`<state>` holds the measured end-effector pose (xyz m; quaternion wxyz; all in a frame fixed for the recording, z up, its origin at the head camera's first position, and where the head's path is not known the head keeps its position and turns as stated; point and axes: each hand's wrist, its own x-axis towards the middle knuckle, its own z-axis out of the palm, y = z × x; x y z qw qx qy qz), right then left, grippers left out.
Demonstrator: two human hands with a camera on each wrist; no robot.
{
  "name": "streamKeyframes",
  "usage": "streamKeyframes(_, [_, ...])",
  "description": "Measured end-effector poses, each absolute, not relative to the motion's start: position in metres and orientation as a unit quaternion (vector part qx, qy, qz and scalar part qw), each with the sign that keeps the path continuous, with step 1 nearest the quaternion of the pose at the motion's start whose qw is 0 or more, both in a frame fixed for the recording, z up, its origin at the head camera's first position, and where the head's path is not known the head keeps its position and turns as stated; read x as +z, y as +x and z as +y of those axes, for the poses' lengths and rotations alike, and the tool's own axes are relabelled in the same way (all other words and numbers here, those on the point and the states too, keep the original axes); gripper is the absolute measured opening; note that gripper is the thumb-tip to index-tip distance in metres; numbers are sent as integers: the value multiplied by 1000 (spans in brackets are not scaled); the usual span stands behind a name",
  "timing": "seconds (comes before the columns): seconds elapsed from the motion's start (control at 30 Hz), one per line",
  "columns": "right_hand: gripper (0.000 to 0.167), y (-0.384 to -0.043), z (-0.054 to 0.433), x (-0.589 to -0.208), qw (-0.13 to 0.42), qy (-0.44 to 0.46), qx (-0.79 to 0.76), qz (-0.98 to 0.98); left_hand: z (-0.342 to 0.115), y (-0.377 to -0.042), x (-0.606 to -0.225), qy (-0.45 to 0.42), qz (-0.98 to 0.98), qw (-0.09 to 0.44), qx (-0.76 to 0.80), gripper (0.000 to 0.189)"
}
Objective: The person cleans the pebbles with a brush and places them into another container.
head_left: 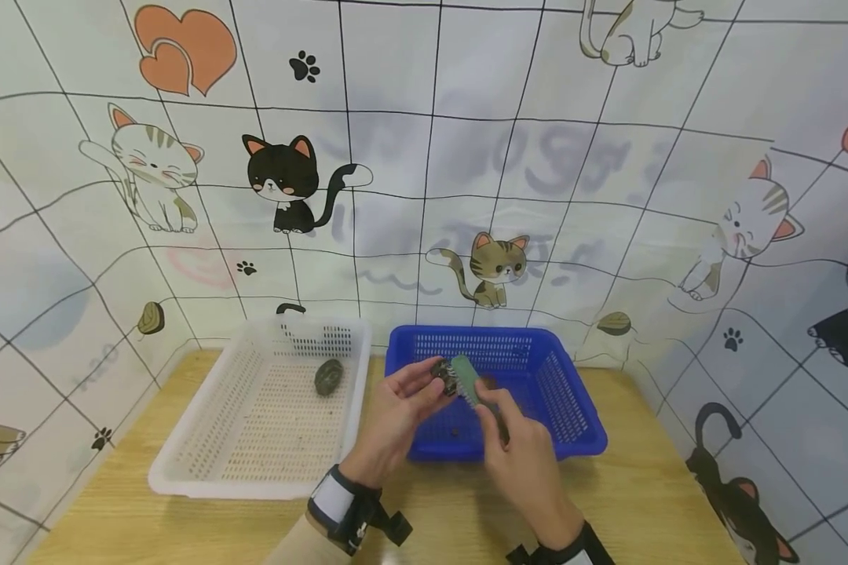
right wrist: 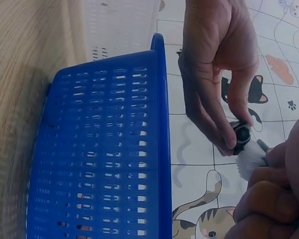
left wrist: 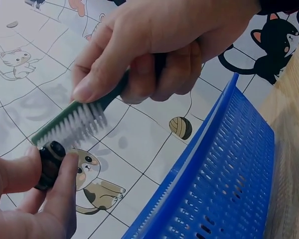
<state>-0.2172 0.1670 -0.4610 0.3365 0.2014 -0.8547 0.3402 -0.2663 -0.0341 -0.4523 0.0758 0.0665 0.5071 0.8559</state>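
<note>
My left hand pinches a small, dark, mottled piece with a glossy, rounded surface, like a stone or shell. A green brush with white bristles is gripped by its handle in my right hand, the thumb lying along its back. In the left wrist view the bristles meet the top of the dark piece. Both hands are raised over the near left part of the blue basket. The fingers hide part of the piece and most of the brush handle.
A white basket stands at the left, holding a dark green mottled oval and scattered specks. Small brownish bits lie in the blue basket. Both baskets stand on a wooden table against a cat-print cloth.
</note>
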Motion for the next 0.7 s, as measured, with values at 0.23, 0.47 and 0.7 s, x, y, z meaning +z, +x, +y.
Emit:
streamKeyframes(0.23, [20,-230,162,-456,312,206,310,-874,-35,-269,-458,64,552,91,827,48])
streamKeyframes(0.47, [19,-239,167,-450,271,174,340,-884,-36,-271,-458,78,541,95,832,46])
streamKeyframes(0.7, [24,-228,161,-455,313,234,297,-871,-38,-272,-459,53,541,66,837,45])
